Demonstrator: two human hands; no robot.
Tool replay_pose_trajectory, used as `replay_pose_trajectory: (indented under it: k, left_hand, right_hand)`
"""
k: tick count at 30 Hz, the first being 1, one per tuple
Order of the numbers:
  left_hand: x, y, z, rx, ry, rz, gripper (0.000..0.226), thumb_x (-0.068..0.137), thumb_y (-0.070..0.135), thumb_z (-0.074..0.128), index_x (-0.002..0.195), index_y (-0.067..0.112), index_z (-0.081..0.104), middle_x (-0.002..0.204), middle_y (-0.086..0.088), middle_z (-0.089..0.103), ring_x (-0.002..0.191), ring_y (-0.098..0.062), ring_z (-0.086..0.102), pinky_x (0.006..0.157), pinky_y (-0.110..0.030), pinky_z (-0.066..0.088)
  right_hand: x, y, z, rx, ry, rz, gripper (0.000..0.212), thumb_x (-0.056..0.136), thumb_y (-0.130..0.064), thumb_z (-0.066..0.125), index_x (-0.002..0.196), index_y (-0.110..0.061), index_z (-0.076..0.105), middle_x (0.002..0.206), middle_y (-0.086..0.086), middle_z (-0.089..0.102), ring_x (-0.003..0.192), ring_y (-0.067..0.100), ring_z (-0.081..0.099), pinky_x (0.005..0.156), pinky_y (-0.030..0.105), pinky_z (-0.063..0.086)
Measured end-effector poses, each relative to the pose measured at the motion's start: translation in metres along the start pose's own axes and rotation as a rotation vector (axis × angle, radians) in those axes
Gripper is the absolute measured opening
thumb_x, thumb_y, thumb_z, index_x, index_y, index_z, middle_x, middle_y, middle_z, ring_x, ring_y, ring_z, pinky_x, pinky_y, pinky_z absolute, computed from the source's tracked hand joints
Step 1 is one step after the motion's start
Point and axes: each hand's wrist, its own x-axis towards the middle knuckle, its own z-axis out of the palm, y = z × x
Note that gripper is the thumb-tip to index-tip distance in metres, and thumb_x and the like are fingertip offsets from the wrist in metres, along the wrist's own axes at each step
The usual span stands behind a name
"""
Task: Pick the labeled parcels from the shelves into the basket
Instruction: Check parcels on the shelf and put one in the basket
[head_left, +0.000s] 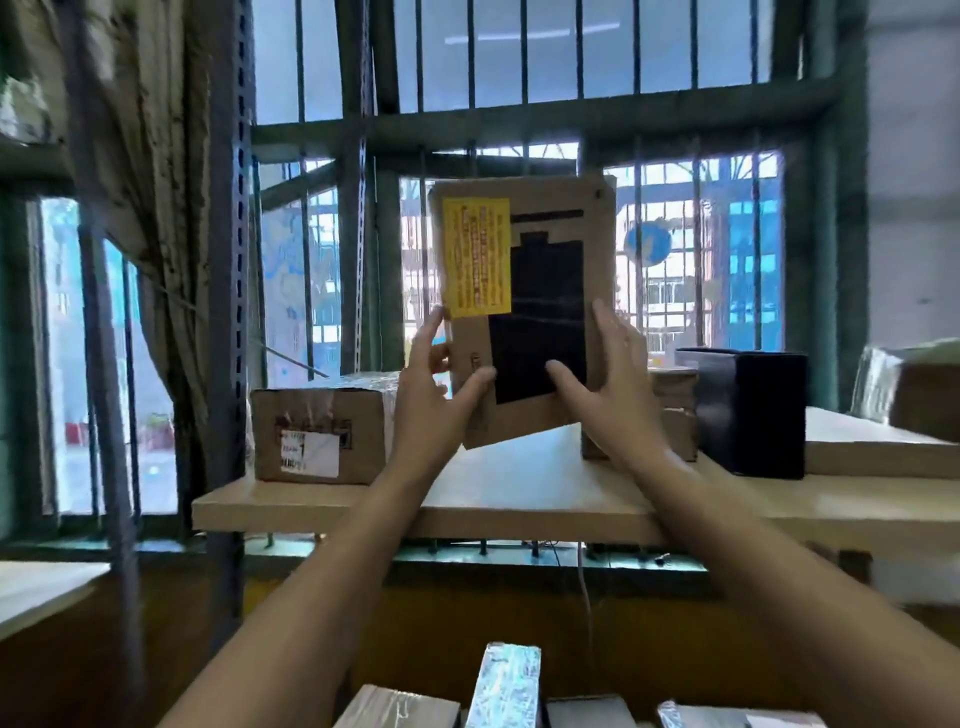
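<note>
A flat cardboard parcel (524, 306) with a yellow label (476, 256) and a large black print is held upright above the wooden shelf (519, 493), tilted slightly. My left hand (436, 395) grips its lower left edge, thumb on the front. My right hand (608, 384) grips its lower right edge, thumb across the black print. On the shelf to the left lies a brown box (317, 436) with a white label. A black box (748, 410) stands on the right. Several wrapped parcels (504, 686) show at the bottom edge; no basket rim is visible.
A metal shelf upright (228, 291) and a curtain (156, 208) stand to the left. Barred windows (519, 104) fill the back. Another brown box (675, 410) sits behind my right hand, and a taped parcel (909, 389) lies at far right.
</note>
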Motion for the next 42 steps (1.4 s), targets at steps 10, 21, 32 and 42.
replay_pose_trajectory:
  k: [10, 21, 32, 42]
  left_hand:
    - [-0.008, 0.018, 0.012, -0.289, -0.425, -0.102, 0.037, 0.098, 0.037, 0.027, 0.134, 0.046, 0.034, 0.141, 0.024, 0.034, 0.125, 0.006, 0.038, 0.105, -0.024, 0.034]
    - [0.011, -0.009, -0.015, -0.096, -0.172, -0.084, 0.065, 0.093, 0.029, 0.050, 0.145, 0.041, 0.013, 0.152, 0.008, 0.023, 0.132, -0.010, 0.035, 0.106, -0.043, 0.040]
    - [0.005, -0.005, -0.012, -0.154, -0.047, -0.055, 0.057, 0.090, 0.023, 0.056, 0.138, 0.038, 0.029, 0.139, 0.001, 0.043, 0.119, -0.018, 0.051, 0.088, -0.040, 0.055]
    - [0.003, 0.021, 0.020, -0.179, -0.009, 0.084, 0.038, 0.098, 0.024, 0.043, 0.136, 0.025, 0.042, 0.127, 0.016, 0.045, 0.108, 0.004, 0.053, 0.082, -0.014, 0.050]
  right_hand:
    - [-0.002, -0.038, 0.012, 0.651, -0.426, 0.157, 0.065, 0.074, -0.040, 0.067, 0.130, -0.025, 0.039, 0.128, 0.002, 0.052, 0.113, 0.009, 0.054, 0.099, 0.024, 0.042]
    - [0.011, -0.022, -0.028, 0.620, -0.107, 0.130, 0.059, 0.089, -0.019, 0.058, 0.130, -0.051, 0.030, 0.111, 0.004, 0.067, 0.094, 0.018, 0.068, 0.065, 0.030, 0.060]
    - [0.015, -0.011, -0.025, 0.541, -0.058, 0.119, 0.056, 0.092, -0.028, 0.052, 0.141, -0.038, 0.028, 0.121, -0.004, 0.057, 0.112, 0.022, 0.059, 0.078, 0.032, 0.058]
    - [-0.002, -0.011, -0.071, 0.113, 0.087, -0.042, 0.039, 0.097, -0.020, 0.045, 0.135, -0.028, 0.042, 0.149, -0.002, 0.033, 0.132, 0.003, 0.031, 0.102, 0.003, 0.026]
